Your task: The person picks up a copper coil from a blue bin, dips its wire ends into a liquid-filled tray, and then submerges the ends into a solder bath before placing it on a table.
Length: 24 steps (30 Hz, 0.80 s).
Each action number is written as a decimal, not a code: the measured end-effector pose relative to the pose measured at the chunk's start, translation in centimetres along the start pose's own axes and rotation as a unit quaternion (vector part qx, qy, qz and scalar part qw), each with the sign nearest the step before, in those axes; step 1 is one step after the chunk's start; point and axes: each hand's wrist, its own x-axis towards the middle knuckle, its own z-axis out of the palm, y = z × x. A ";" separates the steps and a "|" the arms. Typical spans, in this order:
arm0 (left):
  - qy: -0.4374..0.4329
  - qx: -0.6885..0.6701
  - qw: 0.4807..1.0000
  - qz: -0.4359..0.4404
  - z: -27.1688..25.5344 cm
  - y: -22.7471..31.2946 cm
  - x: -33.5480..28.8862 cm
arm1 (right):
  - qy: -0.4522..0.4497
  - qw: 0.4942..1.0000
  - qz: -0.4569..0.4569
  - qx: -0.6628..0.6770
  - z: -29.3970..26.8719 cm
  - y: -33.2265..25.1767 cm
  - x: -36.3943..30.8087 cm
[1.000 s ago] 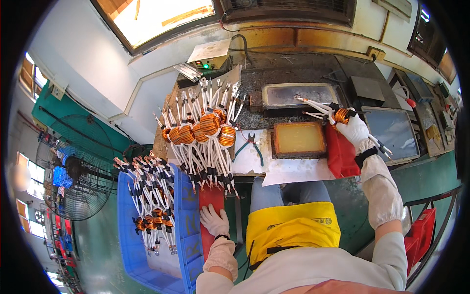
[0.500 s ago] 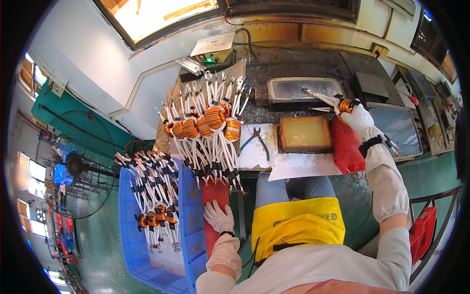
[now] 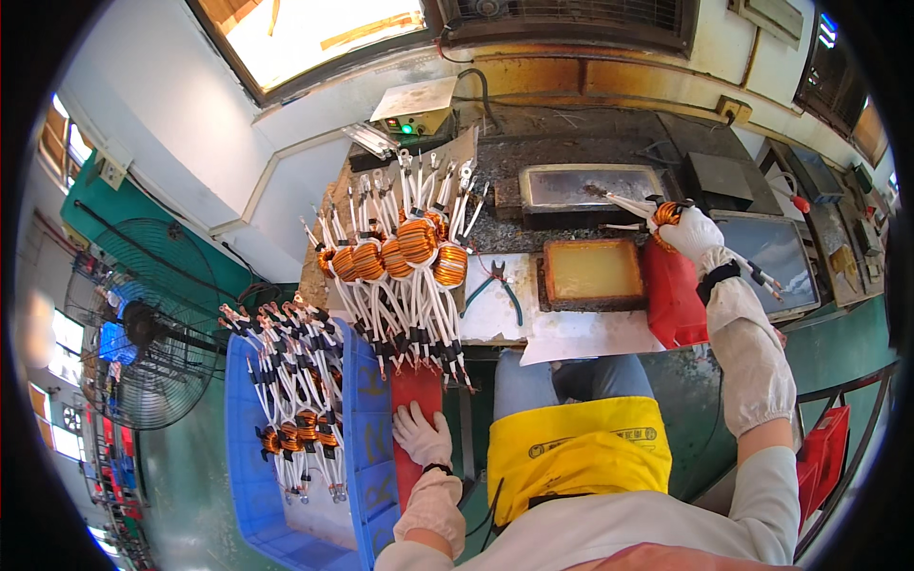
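My gloved right hand [image 3: 693,233] grips a copper-wound coil [image 3: 666,215] with white leads. On one side the leads' bare ends reach the shiny surface of a rectangular metal pot [image 3: 592,186]; on the other side, dark-banded leads stick out past my wrist. Nearer to me is a square tray [image 3: 592,268] of yellowish liquid, with a red container [image 3: 674,295] beside it, below my right hand. My gloved left hand [image 3: 424,433] lies flat with fingers spread on a red strip [image 3: 407,466], holding nothing.
Several finished-looking coils [image 3: 395,255] stand bunched at the bench's left. More fill part of a blue crate [image 3: 373,400] beside my left hand. Pliers [image 3: 495,290] lie on white paper. A control box [image 3: 414,119] with a green light stands behind; a fan [image 3: 143,324] is at left.
The whole view has shifted slightly. My right hand still has the coil's leads at the metal pot, and my left hand stays on the red strip.
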 end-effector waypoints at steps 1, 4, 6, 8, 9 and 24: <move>-0.002 -0.001 1.000 0.000 0.1 0.0 0.0 | -0.016 1.000 -0.012 0.005 -0.2 0.0 0.3; 0.008 0.006 1.000 0.001 0.3 -0.2 -0.1 | -0.041 0.999 -0.028 0.001 -0.8 -0.6 0.2; 0.011 0.013 1.000 0.005 0.4 -0.4 -0.1 | -0.049 0.998 -0.031 -0.010 -0.7 -0.7 0.4; 0.015 0.009 1.000 0.008 0.6 -0.5 0.0 | -0.046 0.999 -0.019 -0.009 -0.1 0.0 1.0; 0.021 0.007 1.000 0.013 0.7 -0.4 0.0 | -0.037 0.999 -0.032 -0.006 0.5 1.1 1.5; -0.032 0.019 0.999 -0.013 0.1 -0.4 -0.1 | -0.072 0.995 -0.062 0.016 -0.4 -0.3 0.8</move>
